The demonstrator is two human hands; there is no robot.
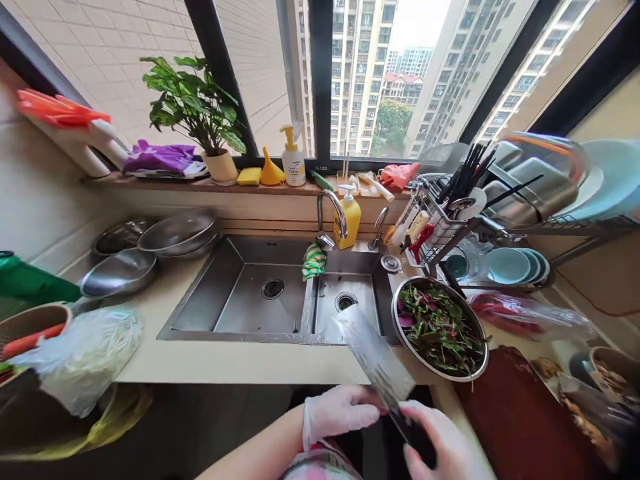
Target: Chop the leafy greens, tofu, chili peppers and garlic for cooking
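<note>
A cleaver (pixel 376 360) with a wide, motion-blurred metal blade tilts up over the right end of the sink's front edge. My right hand (pixel 447 437) is wrapped around its black handle. My left hand (pixel 343 410), in a thin translucent glove, is close beside the heel of the blade. Its thumb and fingers are apart and slightly bent, with the fingertips partly hidden by the cleaver; contact is unclear. Right of the blade, a metal bowl (pixel 483 370) full of green and purplish leaves rests on the counter. The double sink (pixel 235 313) lies beyond my hands.
A striped cloth (pixel 314 261) hangs over the sink divider near the faucet (pixel 343 217). Metal bowls (pixel 120 272) and a plastic bag (pixel 95 353) are on the left. On the right are a dish rack (pixel 440 233) and a dark red-brown board (pixel 520 420).
</note>
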